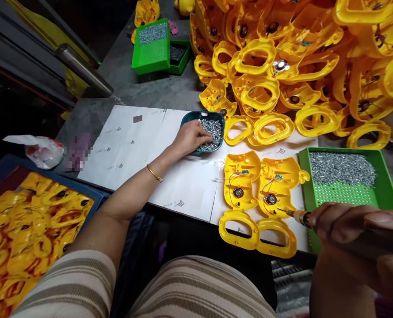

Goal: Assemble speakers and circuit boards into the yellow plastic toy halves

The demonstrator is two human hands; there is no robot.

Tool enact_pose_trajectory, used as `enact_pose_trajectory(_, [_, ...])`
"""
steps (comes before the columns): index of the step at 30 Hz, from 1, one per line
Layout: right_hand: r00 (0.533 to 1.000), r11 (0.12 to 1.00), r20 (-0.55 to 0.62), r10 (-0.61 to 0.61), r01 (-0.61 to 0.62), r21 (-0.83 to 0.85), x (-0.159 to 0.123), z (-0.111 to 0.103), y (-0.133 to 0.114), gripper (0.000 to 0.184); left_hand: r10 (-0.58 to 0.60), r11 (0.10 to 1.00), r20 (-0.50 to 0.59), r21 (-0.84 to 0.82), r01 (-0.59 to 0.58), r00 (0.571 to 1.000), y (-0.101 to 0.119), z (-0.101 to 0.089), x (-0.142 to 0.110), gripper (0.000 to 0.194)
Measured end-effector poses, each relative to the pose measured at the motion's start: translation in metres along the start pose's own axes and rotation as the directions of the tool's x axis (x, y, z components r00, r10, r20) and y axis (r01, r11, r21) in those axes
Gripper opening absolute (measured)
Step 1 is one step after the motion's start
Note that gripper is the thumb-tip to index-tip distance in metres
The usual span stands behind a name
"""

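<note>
At the middle of the frame, the left hand (191, 138) reaches into a dark teal dish (212, 114), thumb and fingertips drawn near each other among small silvery screws (216, 128); the fingers hide what lies between them, so I cannot tell whether they pinch a screw. The dish stands on a white printed sheet (143, 172), its floor covered by the screws. At the lower right, the right hand (338, 223) is closed around a power screwdriver (304, 217), whose thin bit points left over the lower part of a yellow plastic shell (287, 192). This shell lies open side up at the right of centre, beside a second yellow shell (233, 170); each holds a round speaker and a small green circuit board with wires, and has a looped handle at its bottom. Just right of them, a green tray (389, 185) has screws banked along its far side, leaving its dotted floor bare nearer the person. At the upper left, another green tray (150, 57) carries screws at its far end and rests tilted on a lower green tray (184, 62) of small dark pieces. A blue crate (101, 193) at the lower left is full of yellow shells.
</note>
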State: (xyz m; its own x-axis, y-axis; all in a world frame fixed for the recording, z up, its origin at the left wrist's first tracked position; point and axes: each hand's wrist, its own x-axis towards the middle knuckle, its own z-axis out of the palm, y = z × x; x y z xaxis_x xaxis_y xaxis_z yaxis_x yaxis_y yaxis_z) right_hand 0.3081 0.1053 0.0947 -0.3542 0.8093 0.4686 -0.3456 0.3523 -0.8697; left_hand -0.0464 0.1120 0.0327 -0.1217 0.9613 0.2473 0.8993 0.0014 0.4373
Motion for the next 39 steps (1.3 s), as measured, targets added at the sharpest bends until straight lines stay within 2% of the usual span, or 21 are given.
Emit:
enact_pose_trajectory(2, [0.977, 0.988, 0.147, -0.152, 0.145, 0.062, 0.011, 0.013, -0.003, 0.017, 0.013, 1.0, -0.081, -0.003, -0.013, 0.997, -0.002, -0.004, -0.003, 0.006])
enact_pose_trajectory(3, [0.967, 0.981, 0.171, -0.188, 0.177, 0.08, 0.014, 0.02, -0.004, 0.016, 0.013, 1.0, -0.107, -0.007, -0.014, 0.994, -0.003, -0.007, -0.005, 0.007])
enact_pose_trajectory(6, [0.968, 0.968, 0.11, -0.225, 0.209, 0.138, 0.017, 0.035, -0.002, 0.023, -0.014, 0.997, -0.195, -0.08, -0.001, 0.981, 0.004, -0.012, -0.021, 0.009])
enact_pose_trajectory(8, [0.969, 0.961, 0.081, -0.232, 0.216, 0.173, 0.014, 0.041, 0.0, 0.026, -0.023, 0.977, -0.216, -0.212, -0.024, 0.976, 0.02, -0.011, -0.043, 0.013])
enact_pose_trajectory(11, [0.981, 0.963, 0.035, -0.189, 0.178, 0.203, 0.008, 0.047, -0.002, 0.022, 0.044, 0.871, -0.099, -0.484, -0.086, 0.994, 0.058, 0.001, -0.089, 0.016])
enact_pose_trajectory(13, [0.99, 0.969, 0.023, -0.137, 0.129, 0.213, 0.005, 0.053, -0.011, 0.017, 0.06, 0.789, -0.033, -0.61, -0.068, 0.998, 0.083, 0.013, -0.118, 0.017])
enact_pose_trajectory(16, [0.997, 0.991, 0.011, 0.071, -0.072, 0.117, 0.003, 0.065, -0.029, 0.013, 0.047, 0.708, -0.02, -0.705, -0.047, 0.999, 0.11, 0.027, -0.142, 0.016])
enact_pose_trajectory(18, [0.984, 0.982, 0.012, 0.176, -0.177, 0.071, 0.003, 0.071, -0.038, 0.016, 0.036, 0.684, -0.024, -0.729, -0.042, 0.999, 0.118, 0.03, -0.146, 0.015])
enact_pose_trajectory(19, [0.982, 0.979, 0.023, 0.188, -0.19, 0.073, 0.003, 0.074, -0.04, 0.016, 0.032, 0.678, -0.022, -0.734, -0.037, 0.999, 0.119, 0.031, -0.147, 0.015])
enact_pose_trajectory(23, [0.989, 0.982, 0.041, 0.143, -0.147, 0.12, 0.001, 0.081, -0.036, 0.021, 0.027, 0.674, -0.008, -0.738, -0.024, 1.0, 0.12, 0.028, -0.145, 0.013])
enact_pose_trajectory(27, [0.994, 0.985, 0.003, 0.114, -0.113, 0.131, 0.0, 0.08, -0.023, 0.02, 0.027, 0.674, 0.007, -0.738, -0.012, 1.0, 0.122, 0.027, -0.146, 0.013])
enact_pose_trajectory(30, [0.997, 0.981, 0.075, -0.027, 0.012, 0.191, 0.001, 0.074, -0.009, 0.022, 0.016, 0.673, 0.025, -0.74, 0.008, 1.0, 0.123, 0.027, -0.147, 0.013])
enact_pose_trajectory(32, [0.992, 0.975, 0.099, -0.079, 0.056, 0.213, 0.002, 0.069, -0.001, 0.027, 0.016, 0.675, 0.034, -0.738, 0.015, 0.999, 0.124, 0.029, -0.146, 0.013])
enact_pose_trajectory(34, [0.994, 0.979, 0.083, -0.072, 0.055, 0.198, 0.003, 0.066, 0.003, 0.034, 0.013, 0.685, 0.052, -0.728, 0.029, 0.999, 0.123, 0.03, -0.146, 0.015])
enact_pose_trajectory(36, [0.99, 0.98, 0.119, -0.081, 0.057, 0.19, 0.005, 0.063, 0.005, 0.043, 0.01, 0.7, 0.08, -0.713, 0.05, 0.997, 0.123, 0.032, -0.146, 0.022])
enact_pose_trajectory(39, [0.988, 0.98, 0.142, -0.055, 0.027, 0.196, 0.008, 0.06, 0.005, 0.047, 0.04, 0.717, 0.092, -0.696, 0.036, 0.995, 0.122, 0.033, -0.146, 0.022])
